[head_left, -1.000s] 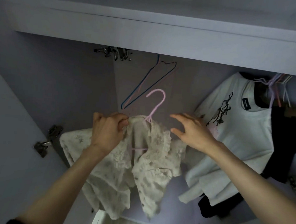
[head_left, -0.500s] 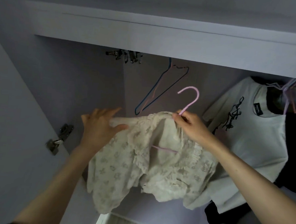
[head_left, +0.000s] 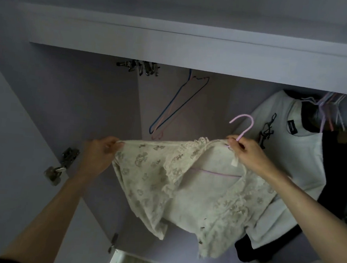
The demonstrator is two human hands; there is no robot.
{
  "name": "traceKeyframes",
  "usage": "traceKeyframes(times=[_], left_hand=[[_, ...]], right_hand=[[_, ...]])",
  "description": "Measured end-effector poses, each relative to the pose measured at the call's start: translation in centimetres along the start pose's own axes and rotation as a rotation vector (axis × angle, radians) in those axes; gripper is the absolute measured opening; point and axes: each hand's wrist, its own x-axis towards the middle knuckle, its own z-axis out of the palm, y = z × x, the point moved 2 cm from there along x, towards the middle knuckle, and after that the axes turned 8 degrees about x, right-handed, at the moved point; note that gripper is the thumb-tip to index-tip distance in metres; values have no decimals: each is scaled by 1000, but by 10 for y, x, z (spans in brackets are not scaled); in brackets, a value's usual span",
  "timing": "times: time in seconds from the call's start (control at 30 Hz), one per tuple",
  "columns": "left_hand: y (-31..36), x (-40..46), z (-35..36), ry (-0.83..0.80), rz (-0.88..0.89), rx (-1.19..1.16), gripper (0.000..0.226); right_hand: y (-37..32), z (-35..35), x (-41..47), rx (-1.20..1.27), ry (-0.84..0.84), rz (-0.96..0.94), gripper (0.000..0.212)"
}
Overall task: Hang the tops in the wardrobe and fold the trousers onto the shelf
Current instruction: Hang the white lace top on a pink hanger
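The right hand (head_left: pixel 247 155) pinched the neck of the pink wire hanger (head_left: pixel 243 126) just below its hook, fingers (head_left: pixel 236 144) closed together on the wire where it emerged from the collar. This grip kept the hook free and pointing upward, as required for presenting it to a rail. The cream lace-trimmed printed top (head_left: pixel 165 182) hung from that hanger below and to the left of the fingers; the hanger's lower bar was visible through the open neckline.

The left hand (head_left: pixel 100 157) gripped the outer end of the top's shoulder, fingers curled on the fabric edge, and held it out sideways. This probably served to draw the shoulder flat along the hanger arm so the garment would not slide off.

Above and between the two hands, empty blue and pink wire hangers (head_left: pixel 176 109) hung inside the wardrobe; the rail itself was hidden behind the white front panel (head_left: pixel 194 50). Beyond the right fingers hung a white printed T-shirt (head_left: pixel 302 156), with a dark garment (head_left: pixel 336 169) behind it.

The top was judged nearly seated, not yet hung. The next move would call for raising the hook behind the panel into the gap left of the T-shirt.
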Motion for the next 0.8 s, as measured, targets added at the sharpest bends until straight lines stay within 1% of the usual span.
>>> traceKeyframes(times=[0.03,0.1,0.13,0.17,0.23,0.3,0.4,0.47,0.53,0.57,0.6,0.67,0.7,0.73,0.8], left_hand=[[-1,2,1,-42,11,99,13],[-2,1,7,-216,10,275,15],[-2,-1,10,-273,20,296,16],[2,-4,11,-283,44,274,17],[17,-7,12,-196,120,192,25],[39,-10,18,-135,261,157,31],[84,-24,36,-140,554,221,44],[108,-30,45,-95,626,232,44],[122,-28,47,-20,583,190,26],[126,-26,46,8,555,140,16],[127,-24,46,16,526,74,11],[125,-23,45,3,451,-35,11],[124,-24,45,7,421,-53,12],[122,-24,44,16,400,-56,13],[118,-25,41,25,380,-72,14]], right_hand=[[1,-2,-2,-8,11,3,22],[-2,-4,-3,-8,30,7,26],[-4,-6,-3,4,37,6,29],[-6,-6,-3,14,37,5,30],[-13,-2,-4,7,3,-3,34],[-22,6,-7,-4,-49,-21,37],[-41,20,-9,7,-119,-71,36],[-52,27,-9,19,-163,-108,35],[-59,28,-10,24,-178,-128,34],[-61,26,-11,36,-177,-129,31],[-62,25,-12,54,-180,-132,26],[-59,20,-14,114,-193,-115,16],[-54,17,-15,142,-210,-97,15],[-48,14,-17,150,-231,-64,26],[-31,6,-26,96,-245,55,63]])
